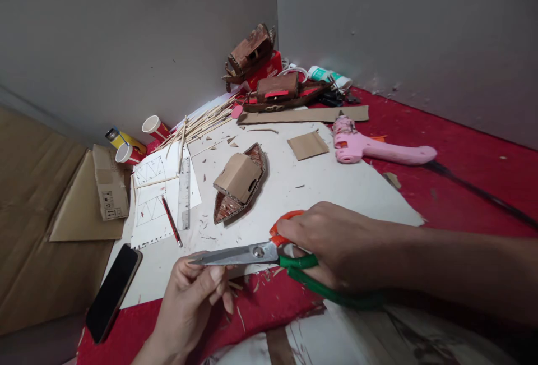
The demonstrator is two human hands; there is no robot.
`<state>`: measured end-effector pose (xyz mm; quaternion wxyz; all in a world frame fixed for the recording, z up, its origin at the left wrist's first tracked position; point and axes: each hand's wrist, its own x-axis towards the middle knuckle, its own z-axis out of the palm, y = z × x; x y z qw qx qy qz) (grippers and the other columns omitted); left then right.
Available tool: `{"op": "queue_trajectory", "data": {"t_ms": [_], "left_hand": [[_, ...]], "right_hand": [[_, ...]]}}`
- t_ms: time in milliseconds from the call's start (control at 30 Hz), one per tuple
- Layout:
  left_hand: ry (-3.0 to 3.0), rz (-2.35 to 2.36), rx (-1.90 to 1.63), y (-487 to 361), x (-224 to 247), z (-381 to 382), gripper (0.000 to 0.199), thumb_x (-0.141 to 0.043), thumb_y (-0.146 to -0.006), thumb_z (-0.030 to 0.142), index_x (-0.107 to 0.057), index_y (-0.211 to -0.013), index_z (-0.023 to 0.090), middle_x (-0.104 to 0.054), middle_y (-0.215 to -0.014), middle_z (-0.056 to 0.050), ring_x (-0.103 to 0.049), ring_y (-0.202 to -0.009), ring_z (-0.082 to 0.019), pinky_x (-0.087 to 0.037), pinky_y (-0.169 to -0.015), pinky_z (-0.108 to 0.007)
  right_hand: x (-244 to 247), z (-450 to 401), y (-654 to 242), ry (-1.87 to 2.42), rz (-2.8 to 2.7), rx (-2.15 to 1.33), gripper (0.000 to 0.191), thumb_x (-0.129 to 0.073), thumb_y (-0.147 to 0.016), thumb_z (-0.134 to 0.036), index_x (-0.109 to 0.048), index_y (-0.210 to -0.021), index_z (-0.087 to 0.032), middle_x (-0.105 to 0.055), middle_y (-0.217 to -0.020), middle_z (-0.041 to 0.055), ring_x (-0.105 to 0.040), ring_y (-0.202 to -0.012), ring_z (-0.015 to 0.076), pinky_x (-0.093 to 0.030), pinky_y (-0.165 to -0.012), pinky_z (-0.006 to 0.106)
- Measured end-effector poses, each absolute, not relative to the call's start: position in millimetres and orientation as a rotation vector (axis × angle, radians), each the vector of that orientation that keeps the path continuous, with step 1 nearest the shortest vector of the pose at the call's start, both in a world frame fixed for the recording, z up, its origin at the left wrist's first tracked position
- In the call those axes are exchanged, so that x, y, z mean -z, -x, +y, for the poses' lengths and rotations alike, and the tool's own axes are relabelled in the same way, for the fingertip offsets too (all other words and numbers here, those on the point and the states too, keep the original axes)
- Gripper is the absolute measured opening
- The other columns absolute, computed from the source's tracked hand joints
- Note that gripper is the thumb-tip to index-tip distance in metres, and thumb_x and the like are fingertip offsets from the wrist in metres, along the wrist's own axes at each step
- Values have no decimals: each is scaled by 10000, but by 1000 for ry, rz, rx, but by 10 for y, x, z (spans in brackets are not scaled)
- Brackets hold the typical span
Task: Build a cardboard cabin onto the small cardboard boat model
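Note:
My right hand (325,239) is closed around the orange and green handles of a pair of scissors (247,254), whose blades point left and look nearly closed. At the blade tips, my left hand (189,297) has its thumb and fingers pinched together; what they hold, if anything, is hidden or too small to name. Beyond the scissors, a small cardboard model boat (239,177) with a curved roof stands on a white sheet (336,197). A square cardboard piece (308,145) lies to the right of the boat.
A pink glue gun (378,149) lies at right, its cord trailing away. Thin wooden sticks (202,121), brown model boats (277,87) and a cardboard strip (302,115) are behind. At left are a ruler (184,194), pencil (171,221), drawing (149,191), paper cups (155,126) and phone (113,292).

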<state>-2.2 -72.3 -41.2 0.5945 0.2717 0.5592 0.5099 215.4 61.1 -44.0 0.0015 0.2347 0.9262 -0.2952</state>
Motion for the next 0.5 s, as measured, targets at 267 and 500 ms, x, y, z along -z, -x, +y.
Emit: {"op": "queue_trajectory", "data": {"t_ms": [267,500], "left_hand": [[-626,1248,-1304,55,388,-667,141,-803,-763,297,-773,-842,185,-573,-537,37,-503,-489,-49,-534,-568,-204],[-629,1294,-1305,74,396,-653,181,-824,-737,282,-781,-882,183,-619,-575,23,-570,-539,-69,-548,-587,-204]], "right_hand": [[420,700,-2200,-842,2931,917,56,-550,-791,-276,-559,-785,-221,-664,-695,23,-572,-595,185,-268,-533,271],[470,714,-2225,-851,3028,930,52,-562,-800,-256,-546,-771,-217,-637,-667,9,-529,-550,154,-250,-524,269]]}}
